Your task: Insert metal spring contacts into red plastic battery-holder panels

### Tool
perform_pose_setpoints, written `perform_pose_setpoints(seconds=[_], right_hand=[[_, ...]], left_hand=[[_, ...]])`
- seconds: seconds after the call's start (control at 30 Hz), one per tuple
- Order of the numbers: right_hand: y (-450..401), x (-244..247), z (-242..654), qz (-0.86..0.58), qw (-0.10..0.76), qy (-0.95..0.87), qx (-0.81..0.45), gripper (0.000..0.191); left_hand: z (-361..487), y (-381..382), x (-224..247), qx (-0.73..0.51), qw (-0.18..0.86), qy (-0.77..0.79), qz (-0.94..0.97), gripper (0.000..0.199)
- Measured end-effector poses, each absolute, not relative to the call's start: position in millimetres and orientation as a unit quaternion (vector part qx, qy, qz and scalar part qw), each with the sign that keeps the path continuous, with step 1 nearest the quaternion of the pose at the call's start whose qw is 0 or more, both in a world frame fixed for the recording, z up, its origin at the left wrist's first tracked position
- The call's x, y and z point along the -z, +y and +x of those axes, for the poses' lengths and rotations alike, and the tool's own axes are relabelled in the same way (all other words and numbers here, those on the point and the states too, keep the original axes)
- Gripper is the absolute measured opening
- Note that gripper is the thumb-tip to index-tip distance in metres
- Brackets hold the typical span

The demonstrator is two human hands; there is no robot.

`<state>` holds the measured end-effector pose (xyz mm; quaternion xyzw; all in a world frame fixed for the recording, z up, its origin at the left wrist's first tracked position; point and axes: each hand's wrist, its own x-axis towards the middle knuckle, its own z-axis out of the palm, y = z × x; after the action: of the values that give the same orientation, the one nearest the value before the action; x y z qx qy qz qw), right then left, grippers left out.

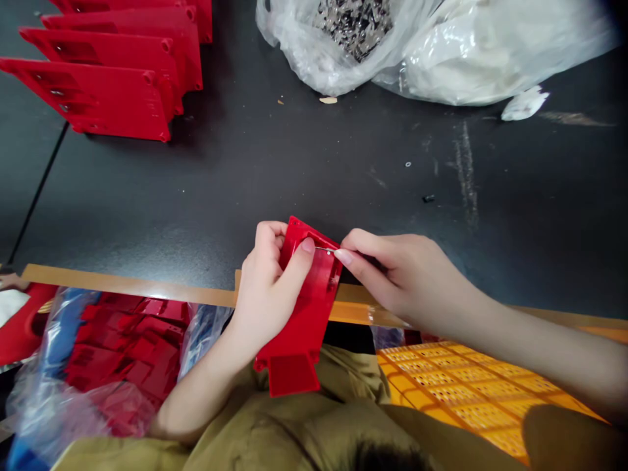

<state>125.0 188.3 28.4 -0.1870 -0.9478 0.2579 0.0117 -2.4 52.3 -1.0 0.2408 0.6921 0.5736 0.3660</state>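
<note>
Red panels: A row of red plastic panels [93,98] stands overlapping at the far left of the black tabletop [245,183], well apart from the hands.

Bagged parts: A clear plastic bag [42,405] of red plastic parts [122,353] sits below the tabletop's front edge, by the person's lap.

Left hand: The left hand [269,288] wraps the upper end of a red plastic panel [304,320]; its grip is closed, with the thumb pressed on the panel's face.

Held panel: It is lifted over the tabletop's front edge, tilted, with its lower tab hanging toward the lap.

Metal pin: A thin metal pin [325,248] lies at the panel's upper edge, seemingly at a small hole, though the fingers and its size make that hard to confirm.

Hardware bag: A clear bag of dark metal pieces [353,26] sits at the tabletop's far side.

Right hand: The right hand [402,278] has its grip pressed together, pinching the pin between thumb and forefinger.

Orange crate: A perforated orange plastic crate [471,392] sits below the right forearm.

Risk: The pinch has very little to hold, so a small slip could drop the pin onto the dark tabletop, where it would be hard to see, or into the bag below. Its sharp end also sits close to the left thumb, so a sudden shift of the panel could prick it.
</note>
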Motion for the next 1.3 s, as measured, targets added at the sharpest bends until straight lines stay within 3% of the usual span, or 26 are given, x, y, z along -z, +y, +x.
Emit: perform_pose_setpoints(seconds=[0.33, 0.9, 1.1, 1.3], right_hand=[[181.3, -18.2, 129.1, -0.198, 0.014, -0.956, -0.214, 0.031], [167.2, 2.2, 133.5, -0.15, 0.142, -0.977, -0.059, 0.021], [166.7, 5.4, 137.4, -0.12, 0.153, -0.981, 0.0, 0.013], [170.6, 4.7, 137.3, -0.088, 0.143, -0.984, 0.057, 0.018]], left_hand=[[-4.4, 58.2, -5.1, -0.594, 0.409, 0.667, 0.187, 0.019], [-3.5, 61.4, -10.2, -0.578, 0.399, 0.69, 0.172, 0.014], [-5.9, 58.5, -8.5, -0.578, 0.39, 0.691, 0.19, 0.016], [-10.6, 56.2, -9.4, -0.57, 0.431, 0.674, 0.19, 0.017]])
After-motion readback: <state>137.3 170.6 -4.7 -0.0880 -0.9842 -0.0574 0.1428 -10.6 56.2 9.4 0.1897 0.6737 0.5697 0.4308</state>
